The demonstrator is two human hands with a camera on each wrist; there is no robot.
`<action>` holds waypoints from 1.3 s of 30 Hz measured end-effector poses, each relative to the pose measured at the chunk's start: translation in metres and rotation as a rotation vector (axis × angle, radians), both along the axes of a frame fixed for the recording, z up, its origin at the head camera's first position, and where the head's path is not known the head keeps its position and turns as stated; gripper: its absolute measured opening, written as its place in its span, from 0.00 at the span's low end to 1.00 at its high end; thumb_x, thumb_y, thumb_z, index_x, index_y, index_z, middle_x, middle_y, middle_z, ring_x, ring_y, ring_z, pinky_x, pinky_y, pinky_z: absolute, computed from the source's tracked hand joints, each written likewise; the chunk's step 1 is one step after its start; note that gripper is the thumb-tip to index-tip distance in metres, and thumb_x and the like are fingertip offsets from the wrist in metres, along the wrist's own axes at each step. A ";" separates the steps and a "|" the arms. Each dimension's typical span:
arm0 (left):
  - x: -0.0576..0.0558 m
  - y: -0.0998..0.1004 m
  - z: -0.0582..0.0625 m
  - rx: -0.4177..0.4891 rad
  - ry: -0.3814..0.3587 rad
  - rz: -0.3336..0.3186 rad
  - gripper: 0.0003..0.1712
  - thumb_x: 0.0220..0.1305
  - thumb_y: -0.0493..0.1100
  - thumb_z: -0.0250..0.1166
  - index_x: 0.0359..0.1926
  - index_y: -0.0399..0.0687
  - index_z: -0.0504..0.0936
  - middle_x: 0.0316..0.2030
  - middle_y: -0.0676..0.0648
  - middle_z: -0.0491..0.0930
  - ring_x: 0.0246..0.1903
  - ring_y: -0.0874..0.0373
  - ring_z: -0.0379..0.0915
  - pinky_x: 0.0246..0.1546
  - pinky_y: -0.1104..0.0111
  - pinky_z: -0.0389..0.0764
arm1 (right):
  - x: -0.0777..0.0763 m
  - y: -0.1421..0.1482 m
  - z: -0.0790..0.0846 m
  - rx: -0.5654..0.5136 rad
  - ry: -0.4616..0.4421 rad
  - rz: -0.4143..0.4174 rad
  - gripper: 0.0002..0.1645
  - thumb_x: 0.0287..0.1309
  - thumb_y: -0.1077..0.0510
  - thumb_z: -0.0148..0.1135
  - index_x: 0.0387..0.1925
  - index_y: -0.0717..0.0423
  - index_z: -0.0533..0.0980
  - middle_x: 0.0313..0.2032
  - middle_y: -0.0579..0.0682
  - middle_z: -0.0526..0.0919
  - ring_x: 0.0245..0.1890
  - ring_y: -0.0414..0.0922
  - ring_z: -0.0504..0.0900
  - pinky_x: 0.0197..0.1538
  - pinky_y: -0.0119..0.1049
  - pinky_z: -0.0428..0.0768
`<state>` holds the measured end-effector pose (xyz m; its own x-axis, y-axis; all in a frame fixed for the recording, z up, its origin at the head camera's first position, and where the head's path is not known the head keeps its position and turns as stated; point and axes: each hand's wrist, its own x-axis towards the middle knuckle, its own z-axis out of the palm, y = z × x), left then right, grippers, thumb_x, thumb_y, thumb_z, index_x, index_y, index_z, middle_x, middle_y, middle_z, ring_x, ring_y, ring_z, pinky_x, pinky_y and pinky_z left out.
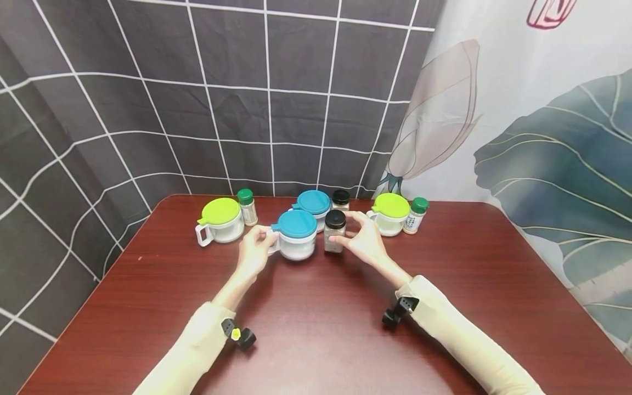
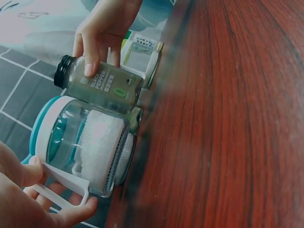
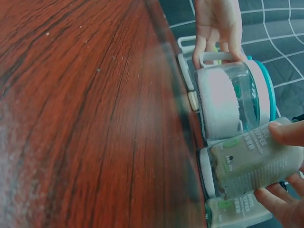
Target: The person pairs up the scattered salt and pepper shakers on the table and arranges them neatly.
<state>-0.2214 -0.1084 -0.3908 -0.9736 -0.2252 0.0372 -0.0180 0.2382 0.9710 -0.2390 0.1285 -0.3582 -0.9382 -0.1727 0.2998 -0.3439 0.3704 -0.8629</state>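
My left hand (image 1: 254,252) pinches the white handle of a clear seasoning jar (image 1: 298,248) with a blue lid. White granules fill part of that jar (image 2: 99,147). Just to its right, my right hand (image 1: 367,241) grips a black-capped pepper bottle (image 1: 333,241) between thumb and fingers. "Black pepper" is printed on the bottle (image 2: 107,88) in the left wrist view, and in the right wrist view it leans a little. Whether the jar and bottle touch the table, I cannot tell.
Behind them stand a second blue-lidded jar (image 1: 314,203) and another black-capped bottle (image 1: 340,198). A green-lidded jar (image 1: 222,219) and green-capped shaker (image 1: 248,207) are at left. At right are a similar green-lidded jar (image 1: 391,214) and shaker (image 1: 416,215). A checked cloth (image 1: 237,120) hangs behind the table (image 1: 316,334).
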 end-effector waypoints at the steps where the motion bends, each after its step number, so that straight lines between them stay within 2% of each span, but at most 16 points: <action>1: -0.001 0.001 -0.001 -0.002 -0.002 -0.001 0.11 0.65 0.37 0.61 0.44 0.33 0.76 0.46 0.32 0.80 0.45 0.46 0.77 0.47 0.58 0.83 | 0.001 0.000 0.001 0.007 0.000 -0.004 0.33 0.43 0.70 0.73 0.54 0.70 0.73 0.50 0.67 0.77 0.51 0.59 0.78 0.53 0.52 0.79; 17: -0.004 0.014 -0.012 -0.003 -0.023 -0.020 0.11 0.65 0.39 0.61 0.44 0.35 0.77 0.46 0.33 0.81 0.44 0.48 0.78 0.47 0.58 0.83 | 0.002 0.011 -0.007 0.002 -0.055 -0.008 0.34 0.44 0.70 0.72 0.56 0.70 0.72 0.52 0.68 0.77 0.53 0.61 0.78 0.54 0.51 0.78; 25: -0.003 0.019 -0.012 -0.030 -0.012 -0.028 0.11 0.65 0.40 0.62 0.43 0.36 0.78 0.44 0.34 0.82 0.43 0.47 0.78 0.46 0.59 0.83 | 0.000 0.015 -0.008 -0.013 -0.062 -0.003 0.33 0.44 0.70 0.72 0.55 0.70 0.72 0.51 0.68 0.79 0.53 0.61 0.79 0.54 0.52 0.78; 33: -0.005 0.022 -0.014 -0.043 -0.023 -0.030 0.10 0.65 0.41 0.62 0.43 0.38 0.78 0.45 0.36 0.82 0.44 0.48 0.77 0.46 0.60 0.82 | 0.001 0.016 -0.009 0.031 -0.061 -0.008 0.33 0.45 0.69 0.72 0.55 0.70 0.72 0.51 0.68 0.79 0.53 0.60 0.79 0.53 0.50 0.79; 37: -0.006 0.022 -0.016 -0.055 -0.024 -0.040 0.10 0.65 0.40 0.62 0.43 0.38 0.78 0.46 0.36 0.82 0.45 0.48 0.77 0.48 0.59 0.81 | -0.002 0.018 -0.013 0.045 -0.053 -0.008 0.33 0.45 0.69 0.72 0.55 0.70 0.72 0.51 0.68 0.79 0.52 0.60 0.79 0.53 0.51 0.79; 39: -0.006 0.022 -0.017 -0.056 -0.020 -0.045 0.10 0.65 0.40 0.62 0.43 0.38 0.78 0.46 0.36 0.82 0.45 0.48 0.77 0.48 0.59 0.81 | -0.008 0.020 -0.021 0.037 -0.055 -0.007 0.33 0.45 0.68 0.72 0.56 0.70 0.72 0.52 0.68 0.79 0.52 0.60 0.79 0.53 0.51 0.79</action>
